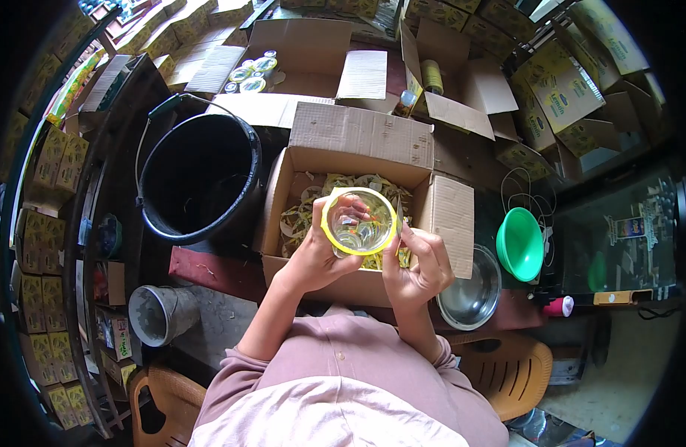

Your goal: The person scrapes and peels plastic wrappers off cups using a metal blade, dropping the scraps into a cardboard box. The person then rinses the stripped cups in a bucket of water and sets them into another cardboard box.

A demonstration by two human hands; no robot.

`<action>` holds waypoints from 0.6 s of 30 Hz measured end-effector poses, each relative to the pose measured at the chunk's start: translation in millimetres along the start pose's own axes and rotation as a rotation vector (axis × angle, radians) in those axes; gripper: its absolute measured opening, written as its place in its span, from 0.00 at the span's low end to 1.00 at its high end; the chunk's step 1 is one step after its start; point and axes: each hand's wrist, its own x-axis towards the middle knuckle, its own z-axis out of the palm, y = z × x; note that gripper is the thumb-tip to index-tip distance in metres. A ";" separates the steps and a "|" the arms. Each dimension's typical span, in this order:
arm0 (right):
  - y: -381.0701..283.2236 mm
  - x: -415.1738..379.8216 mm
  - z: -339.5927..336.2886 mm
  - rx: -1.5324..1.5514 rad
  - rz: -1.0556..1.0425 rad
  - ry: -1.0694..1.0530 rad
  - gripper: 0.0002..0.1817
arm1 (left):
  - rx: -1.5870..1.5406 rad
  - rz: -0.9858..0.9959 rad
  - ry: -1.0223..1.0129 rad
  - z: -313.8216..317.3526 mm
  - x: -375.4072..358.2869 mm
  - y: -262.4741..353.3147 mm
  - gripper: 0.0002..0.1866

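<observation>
My left hand [319, 249] is wrapped round a clear cup [359, 221] with a yellow rim, tilted so that its round face shows. At the cup's right edge, my right hand [419, 266] has thumb and fingers pinched at the rim, by a thin upright strip or blade that I cannot make out. Both hands are over an open cardboard box [361, 125]. Inside the box lie many yellow-green printed strips [302, 216], partly hidden by the hands and cup.
A black bucket [153, 179] stands left of the box, with a grey bucket [140, 316] below. Right are a steel bowl [473, 294], green bowls [520, 244] and a pink spool [557, 306]. Behind, an open box [298, 45] holds several lidded cups [252, 74].
</observation>
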 end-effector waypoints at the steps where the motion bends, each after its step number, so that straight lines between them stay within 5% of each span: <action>1: -0.1 1.0 0.2 -0.008 0.003 0.005 0.15 | 0.042 -0.001 -0.008 0.0 -0.9 -0.4 0.40; 7: 9.0 2.3 -3.3 0.228 0.143 -0.044 0.13 | -0.042 -0.024 -0.036 -0.9 -1.4 2.6 0.41; 18: 6.1 -3.4 -3.4 0.172 0.118 -0.005 0.12 | 0.080 0.031 -0.013 -2.3 1.6 9.4 0.41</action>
